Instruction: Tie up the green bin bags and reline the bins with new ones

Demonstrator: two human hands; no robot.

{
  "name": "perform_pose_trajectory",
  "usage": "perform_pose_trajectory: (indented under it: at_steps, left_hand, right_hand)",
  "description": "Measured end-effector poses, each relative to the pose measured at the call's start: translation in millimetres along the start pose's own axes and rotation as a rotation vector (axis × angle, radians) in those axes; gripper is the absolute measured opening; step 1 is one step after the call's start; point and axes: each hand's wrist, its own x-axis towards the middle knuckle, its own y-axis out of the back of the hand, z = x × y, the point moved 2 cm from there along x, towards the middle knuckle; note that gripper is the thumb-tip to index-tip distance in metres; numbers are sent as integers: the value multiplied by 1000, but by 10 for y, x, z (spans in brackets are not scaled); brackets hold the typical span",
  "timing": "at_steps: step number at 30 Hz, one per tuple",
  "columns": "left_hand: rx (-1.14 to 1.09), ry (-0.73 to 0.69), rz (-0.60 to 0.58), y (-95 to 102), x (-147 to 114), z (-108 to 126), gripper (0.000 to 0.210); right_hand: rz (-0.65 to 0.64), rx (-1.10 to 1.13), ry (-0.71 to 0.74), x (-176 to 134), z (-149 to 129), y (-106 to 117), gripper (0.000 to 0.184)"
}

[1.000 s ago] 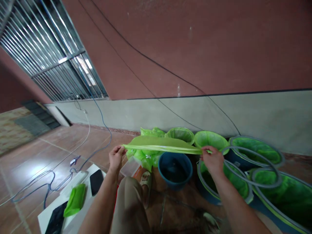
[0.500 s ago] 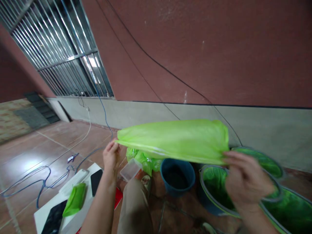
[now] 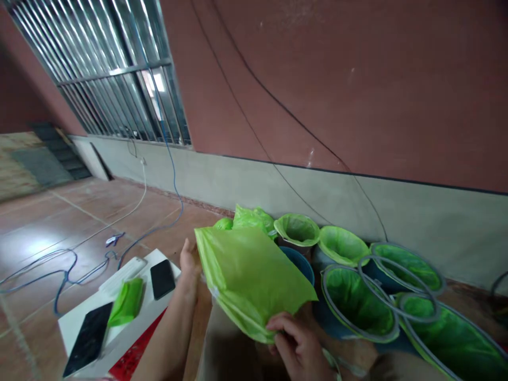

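A light green plastic bag (image 3: 254, 275), thin and flattened, hangs in front of me over my knees. My right hand (image 3: 296, 344) pinches its lower edge between thumb and fingers. At the bag's upper left edge is my left hand (image 3: 191, 260), its thumb stretched up and apart from the plastic. The other left fingers are partly hidden behind the bag. Behind the bag a blue bucket (image 3: 299, 262) shows in part. Crumpled green bags (image 3: 252, 217) lie beyond it.
Several bins lined with green bags, among them a front bin (image 3: 359, 301), stand at the right by the wall. A loose grey ring (image 3: 431, 312) rests across their rims. At the left, a white board (image 3: 159, 312) carries phones and a green packet (image 3: 127, 301). A blue cable (image 3: 63, 288) winds over the tiles.
The bag has swung from stretched sideways to hanging lower and nearer me. My right hand has moved left and down with its edge. My left hand's thumb has come away from the bag.
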Motion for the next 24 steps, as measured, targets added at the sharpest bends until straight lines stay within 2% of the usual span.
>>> perform_pose_trajectory:
  at_steps: [2,4,6,9,12,14,16,17,19,20,22,24]
  left_hand:
    - [10,121,30,207,-281,-61,44]
    - [71,367,-136,383,-616,-175,50]
    - [151,518,-250,515,-922,-254,47]
    - [289,526,-262,612,-1196,-264,32]
    - [375,452,-173,658,-1296,-217,27]
    - [395,408,-109,704,-1330,-190,28]
    - [401,387,-89,764,-1360,-174,29]
    - [404,384,-92,798,-1371,-168,29]
    - [418,378,-108,870,-1381,-154,27]
    - [431,371,-112,907,-1376,-141,27]
    - [467,353,-115,980,-1352,-106,28]
    - [500,338,-108,1046,-1317,-59,31]
  right_hand:
    - [-117,2,-11,-22,-39,-243,15]
    - [-219,12,-42,-63,8,-477,16]
    - [-281,36,-79,-126,61,-695,17]
    - [-383,55,-171,-257,29,-961,20]
    - [-555,12,-227,-299,-162,-1022,25]
    - [-571,0,-206,-151,-255,-862,25]
    - [-376,-28,-190,168,-175,-532,27]
    - [-227,-91,-171,363,-51,-328,29]
    - [65,-309,-198,728,352,72,27]
    - [137,-415,-288,864,611,228,25]
    - [169,-523,-490,1001,1123,409,23]
    - [166,-414,-642,973,1500,422,25]
